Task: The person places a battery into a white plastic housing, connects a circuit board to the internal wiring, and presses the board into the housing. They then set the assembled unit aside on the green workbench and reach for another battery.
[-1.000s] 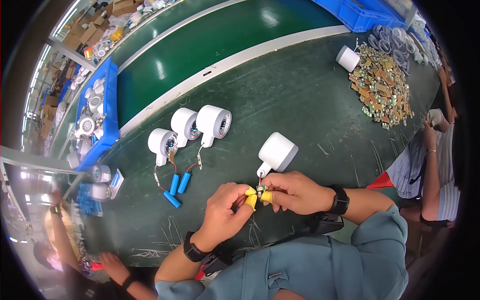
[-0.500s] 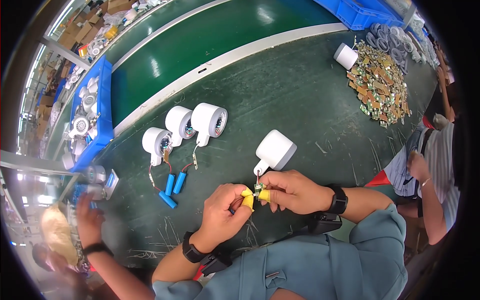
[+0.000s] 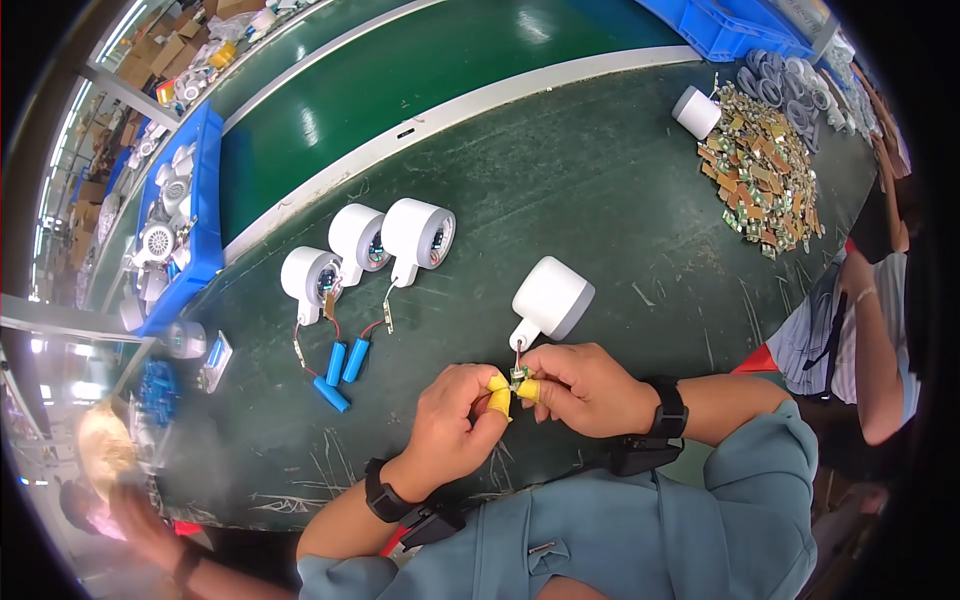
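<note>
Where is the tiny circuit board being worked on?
In the head view, the circuit board is just right of centre, between the left hand and right hand, below a white housing.

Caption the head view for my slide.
Left hand and right hand meet at a small circuit board near a white housing.

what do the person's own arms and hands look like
The left grip and right grip have yellow, sheath-like fingertip covers. Both wrists wear black bands, with boxy black modules beside them. The blue-grey fabric sleeves look loose.
</note>
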Demonstrator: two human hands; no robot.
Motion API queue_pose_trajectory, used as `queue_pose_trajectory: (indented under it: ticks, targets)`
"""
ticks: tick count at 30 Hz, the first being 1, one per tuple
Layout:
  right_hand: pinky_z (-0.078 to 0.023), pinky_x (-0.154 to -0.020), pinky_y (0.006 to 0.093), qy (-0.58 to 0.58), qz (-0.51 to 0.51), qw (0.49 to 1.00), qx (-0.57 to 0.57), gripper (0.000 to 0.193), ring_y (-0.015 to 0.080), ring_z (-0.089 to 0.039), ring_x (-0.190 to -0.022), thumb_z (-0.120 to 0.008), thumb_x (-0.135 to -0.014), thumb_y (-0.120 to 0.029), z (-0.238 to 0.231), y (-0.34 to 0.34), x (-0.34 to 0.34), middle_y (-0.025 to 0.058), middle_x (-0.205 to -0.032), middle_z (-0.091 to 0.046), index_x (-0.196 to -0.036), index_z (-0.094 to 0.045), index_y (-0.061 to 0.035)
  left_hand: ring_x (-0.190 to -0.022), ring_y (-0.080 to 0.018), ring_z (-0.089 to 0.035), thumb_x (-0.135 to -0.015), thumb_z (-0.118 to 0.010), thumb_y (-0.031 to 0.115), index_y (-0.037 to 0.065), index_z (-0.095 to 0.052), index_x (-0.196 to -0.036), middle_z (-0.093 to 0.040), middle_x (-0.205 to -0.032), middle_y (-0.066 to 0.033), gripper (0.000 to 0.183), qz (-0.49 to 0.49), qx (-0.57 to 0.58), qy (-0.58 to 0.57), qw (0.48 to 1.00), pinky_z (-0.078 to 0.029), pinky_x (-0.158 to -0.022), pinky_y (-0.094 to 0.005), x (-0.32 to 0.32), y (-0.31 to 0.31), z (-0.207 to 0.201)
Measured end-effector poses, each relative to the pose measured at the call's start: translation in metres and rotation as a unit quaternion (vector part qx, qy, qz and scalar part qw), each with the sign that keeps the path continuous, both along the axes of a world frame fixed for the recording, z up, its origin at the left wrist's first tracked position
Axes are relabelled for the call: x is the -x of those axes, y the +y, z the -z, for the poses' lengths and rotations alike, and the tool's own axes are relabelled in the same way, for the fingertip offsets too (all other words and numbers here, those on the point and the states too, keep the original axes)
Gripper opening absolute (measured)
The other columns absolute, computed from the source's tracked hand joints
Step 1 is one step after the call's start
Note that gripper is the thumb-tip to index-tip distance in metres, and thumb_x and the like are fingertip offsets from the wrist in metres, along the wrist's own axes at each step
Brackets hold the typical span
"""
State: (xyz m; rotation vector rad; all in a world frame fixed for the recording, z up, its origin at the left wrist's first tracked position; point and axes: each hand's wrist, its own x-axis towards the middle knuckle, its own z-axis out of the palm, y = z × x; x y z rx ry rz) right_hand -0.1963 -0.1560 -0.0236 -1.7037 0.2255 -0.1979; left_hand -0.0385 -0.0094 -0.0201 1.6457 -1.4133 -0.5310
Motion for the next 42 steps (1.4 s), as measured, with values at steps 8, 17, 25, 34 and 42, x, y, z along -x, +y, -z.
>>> queue_pose_trajectory:
  ticks: [8, 17, 25, 34, 42]
  targets:
    - [-0.055, -0.058, 0.0280, -0.022, 0.022, 0.999, 0.029, 0.018, 0.0154, -0.069, -0.067, -0.049, -0.093, 0.005, 0.001, 0.002, 0.001, 0.0096, -0.084, -0.065, -0.110, -0.053, 0.0024, -0.063, -0.0129, -0.053, -0.080, -0.064, -0.004, 0.001, -0.058, -0.105, -0.059, -0.083, -0.0063, 0.026, 0.018, 0.017, 0.007, 1.000, -0.045, -0.058, -0.0266, 0.000, -0.004, 0.000]
    - [-0.056, -0.061, 0.0276, 0.008, 0.015, 1.000, 0.005, 0.013, 0.0150, -0.070, -0.072, -0.049, -0.097, 0.001, -0.003, 0.000, -0.002, 0.0091, -0.087, -0.066, -0.109, -0.053, 0.0024, -0.062, -0.0133, -0.051, -0.080, -0.062, -0.002, 0.002, -0.058, -0.103, -0.058, -0.081, -0.0054, 0.024, 0.013, -0.028, 0.044, 0.999, -0.044, -0.058, -0.0267, -0.007, -0.007, -0.007]
    - [-0.057, -0.070, 0.0264, 0.058, -0.074, 0.987, -0.127, 0.018, 0.0140, -0.070, -0.084, -0.046, -0.102, -0.008, -0.006, -0.007, -0.006, 0.0093, -0.097, -0.068, -0.111, -0.057, 0.0018, -0.064, -0.0200, -0.051, -0.073, -0.060, -0.004, 0.002, -0.059, -0.098, -0.052, -0.073, -0.0051, 0.025, 0.110, 0.013, -0.003, 0.994, -0.043, -0.063, -0.0315, -0.029, -0.009, -0.008]
    - [-0.058, -0.069, 0.0272, 0.063, -0.072, 0.987, -0.128, 0.014, 0.0156, -0.071, -0.080, -0.050, -0.098, -0.004, -0.004, -0.009, -0.006, 0.0107, -0.090, -0.069, -0.105, -0.059, 0.0032, -0.064, -0.0308, -0.050, -0.069, -0.059, 0.000, 0.000, -0.057, -0.098, -0.051, -0.072, -0.0106, 0.030, 0.161, -0.009, -0.048, 0.986, -0.043, -0.067, -0.0401, -0.027, -0.015, -0.013]
    - [-0.055, -0.067, 0.0339, 0.023, -0.075, 0.992, -0.099, 0.013, 0.0206, -0.072, -0.075, -0.044, -0.093, -0.001, 0.002, -0.009, -0.004, 0.0131, -0.078, -0.068, -0.100, -0.054, 0.0021, -0.067, -0.0227, -0.048, -0.070, -0.056, -0.004, 0.000, -0.057, -0.093, -0.051, -0.076, -0.0091, 0.024, 0.129, -0.038, -0.043, 0.990, -0.042, -0.063, -0.0317, -0.019, -0.013, -0.015]
